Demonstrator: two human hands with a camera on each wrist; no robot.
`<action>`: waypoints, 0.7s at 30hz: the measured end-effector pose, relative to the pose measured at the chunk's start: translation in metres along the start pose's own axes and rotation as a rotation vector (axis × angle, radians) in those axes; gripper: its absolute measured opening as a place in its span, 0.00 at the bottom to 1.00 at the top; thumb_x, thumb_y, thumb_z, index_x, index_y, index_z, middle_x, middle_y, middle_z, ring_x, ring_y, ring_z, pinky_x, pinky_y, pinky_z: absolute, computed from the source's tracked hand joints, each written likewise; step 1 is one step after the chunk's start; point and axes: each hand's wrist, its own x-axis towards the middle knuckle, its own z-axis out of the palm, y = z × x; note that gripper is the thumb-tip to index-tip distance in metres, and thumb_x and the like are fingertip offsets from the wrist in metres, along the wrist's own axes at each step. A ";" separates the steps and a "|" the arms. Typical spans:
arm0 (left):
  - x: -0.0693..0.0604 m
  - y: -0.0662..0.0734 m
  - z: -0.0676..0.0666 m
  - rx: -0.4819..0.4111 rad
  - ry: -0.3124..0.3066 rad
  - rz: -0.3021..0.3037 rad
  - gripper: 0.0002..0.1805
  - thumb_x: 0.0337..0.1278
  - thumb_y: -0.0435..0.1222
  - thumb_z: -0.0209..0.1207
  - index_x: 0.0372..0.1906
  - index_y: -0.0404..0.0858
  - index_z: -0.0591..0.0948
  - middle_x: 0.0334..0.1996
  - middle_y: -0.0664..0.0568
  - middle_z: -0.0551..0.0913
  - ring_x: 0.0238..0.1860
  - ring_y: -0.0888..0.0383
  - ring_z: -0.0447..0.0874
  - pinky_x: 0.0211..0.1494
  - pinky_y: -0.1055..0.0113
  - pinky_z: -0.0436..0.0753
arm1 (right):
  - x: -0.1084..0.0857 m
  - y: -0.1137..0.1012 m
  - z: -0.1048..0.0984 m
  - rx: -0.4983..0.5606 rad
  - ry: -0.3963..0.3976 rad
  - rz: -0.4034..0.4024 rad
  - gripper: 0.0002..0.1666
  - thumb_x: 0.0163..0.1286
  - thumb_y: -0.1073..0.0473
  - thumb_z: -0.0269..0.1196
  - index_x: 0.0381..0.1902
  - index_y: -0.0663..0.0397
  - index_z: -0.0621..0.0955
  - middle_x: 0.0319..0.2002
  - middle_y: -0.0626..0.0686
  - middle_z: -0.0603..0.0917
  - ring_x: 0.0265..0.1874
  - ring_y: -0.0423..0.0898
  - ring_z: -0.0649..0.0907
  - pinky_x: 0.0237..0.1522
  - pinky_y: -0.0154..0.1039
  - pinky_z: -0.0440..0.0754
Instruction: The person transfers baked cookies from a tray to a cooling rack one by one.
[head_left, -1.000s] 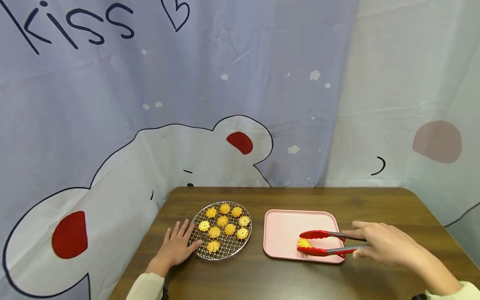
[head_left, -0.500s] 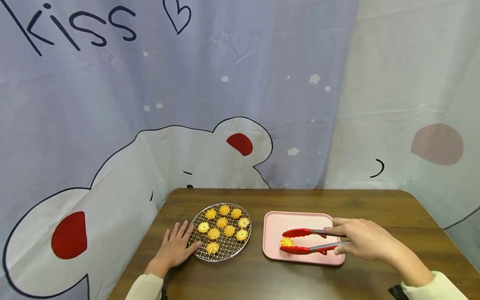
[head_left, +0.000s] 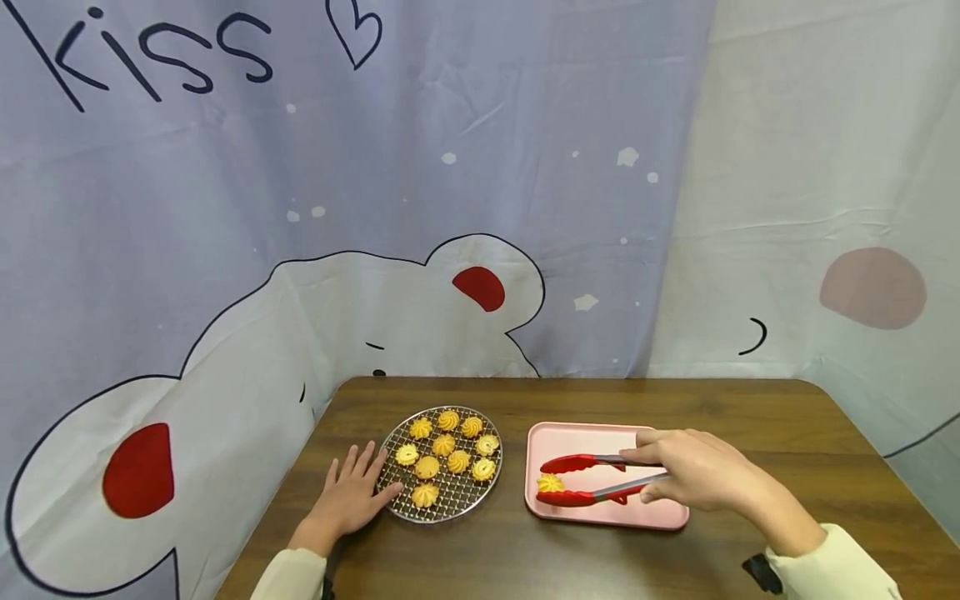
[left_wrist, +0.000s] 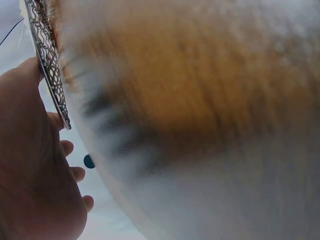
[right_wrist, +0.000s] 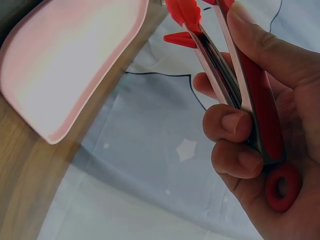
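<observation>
In the head view my right hand [head_left: 696,472] grips red-tipped metal tongs [head_left: 573,464]. Between the tong tips is a yellow swirled cookie [head_left: 550,483], over the left end of a pink tray [head_left: 592,439]. The right wrist view shows fingers and thumb curled round the tongs' handles [right_wrist: 261,107]; the cookie is out of that view. My left hand [head_left: 343,502], fingers spread and straight, rests beside a round wire rack [head_left: 459,498], its thumb touching the rim. Several piped cookies [head_left: 444,445] lie on the rack's mesh.
The rack and tray stand side by side on a brown wooden table [head_left: 480,558], with a gap of bare wood between them. A printed curtain [head_left: 480,167] hangs behind the table's far edge. At the right a dark cable [head_left: 926,435] runs across the curtain.
My right hand has carried the tongs and cookie leftward, from the tray's middle-right to its left end. The left hand, the rack and its cookies stay as they were.
</observation>
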 end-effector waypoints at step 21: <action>0.001 -0.002 0.003 -0.012 0.017 0.009 0.43 0.73 0.62 0.47 0.79 0.37 0.60 0.80 0.36 0.51 0.79 0.30 0.43 0.75 0.29 0.40 | 0.044 -0.017 0.011 0.013 -0.028 -0.015 0.28 0.54 0.47 0.77 0.55 0.38 0.88 0.35 0.32 0.75 0.26 0.33 0.72 0.27 0.34 0.71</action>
